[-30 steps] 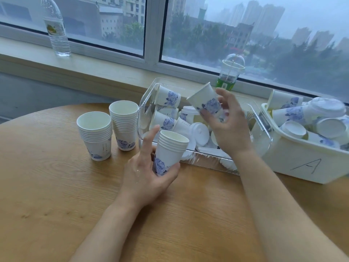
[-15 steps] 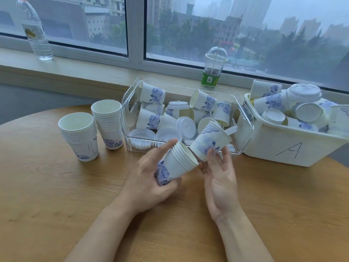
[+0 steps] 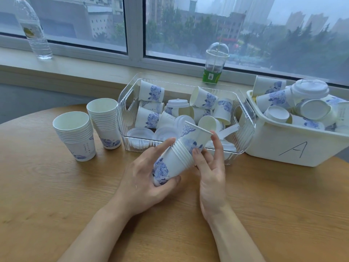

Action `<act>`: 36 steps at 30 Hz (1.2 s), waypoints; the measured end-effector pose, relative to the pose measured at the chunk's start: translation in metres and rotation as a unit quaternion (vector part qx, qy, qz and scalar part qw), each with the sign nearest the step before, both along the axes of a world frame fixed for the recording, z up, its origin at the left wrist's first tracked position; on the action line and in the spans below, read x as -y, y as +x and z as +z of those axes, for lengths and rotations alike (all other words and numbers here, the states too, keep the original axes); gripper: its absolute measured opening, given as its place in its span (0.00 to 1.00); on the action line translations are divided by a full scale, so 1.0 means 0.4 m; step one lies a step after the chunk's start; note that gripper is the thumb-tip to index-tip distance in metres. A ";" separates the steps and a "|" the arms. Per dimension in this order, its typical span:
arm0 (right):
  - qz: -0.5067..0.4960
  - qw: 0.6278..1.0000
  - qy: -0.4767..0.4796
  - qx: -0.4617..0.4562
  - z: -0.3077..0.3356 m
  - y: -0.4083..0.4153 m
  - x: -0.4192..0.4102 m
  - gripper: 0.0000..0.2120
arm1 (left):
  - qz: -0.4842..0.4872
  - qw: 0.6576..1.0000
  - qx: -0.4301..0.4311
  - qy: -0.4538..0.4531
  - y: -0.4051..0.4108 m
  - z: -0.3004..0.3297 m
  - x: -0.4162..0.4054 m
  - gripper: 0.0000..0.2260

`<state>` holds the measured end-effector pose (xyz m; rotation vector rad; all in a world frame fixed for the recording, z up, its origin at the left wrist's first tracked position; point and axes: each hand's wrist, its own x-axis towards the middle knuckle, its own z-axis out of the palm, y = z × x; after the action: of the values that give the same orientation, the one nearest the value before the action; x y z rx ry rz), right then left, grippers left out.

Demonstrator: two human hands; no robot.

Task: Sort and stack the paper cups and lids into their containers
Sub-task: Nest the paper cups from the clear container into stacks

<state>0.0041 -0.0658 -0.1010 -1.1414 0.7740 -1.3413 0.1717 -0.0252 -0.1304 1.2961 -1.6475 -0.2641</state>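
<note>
The loose cup point(image 3: 195, 138) is sitting tilted and only part-way into the small nested stack point(image 3: 171, 163), which is being held slanted above the table point(image 3: 56, 186), just in front of the clear bin point(image 3: 243, 129). Risk: entering askew, its thin paper wall is liable to crease or jam. The left hand point(image 3: 145, 183) is wrapping the stack; the right hand point(image 3: 210, 167) is pinching the cup. Both are white with blue flowers.
</note>
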 end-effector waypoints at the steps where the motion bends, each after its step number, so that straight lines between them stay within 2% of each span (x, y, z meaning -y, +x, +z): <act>1: 0.003 1.000 -0.005 -0.002 0.000 0.001 0.000 0.30 | 0.000 1.000 -0.001 0.001 0.000 0.000 0.000 0.38; 9: 0.004 0.999 -0.030 -0.025 -0.002 -0.007 0.000 0.26 | 0.020 1.000 0.006 -0.002 -0.003 0.006 -0.006 0.38; 22: 0.052 0.994 -0.076 -0.064 -0.004 -0.002 -0.006 0.19 | 0.045 0.998 -0.047 -0.026 -0.002 0.019 -0.007 0.38; 28: 0.026 0.988 -0.101 -0.118 -0.028 -0.005 0.001 0.18 | 0.055 0.997 -0.047 -0.026 0.003 0.018 -0.008 0.37; 36: 0.018 0.983 -0.096 -0.154 -0.034 -0.007 -0.002 0.18 | 0.040 0.998 -0.036 -0.024 0.005 0.007 -0.008 0.45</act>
<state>0.0014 -0.0651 -0.1146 -1.5354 0.8527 -1.2429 0.1735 -0.0219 -0.1275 1.2989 -1.5279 -0.2195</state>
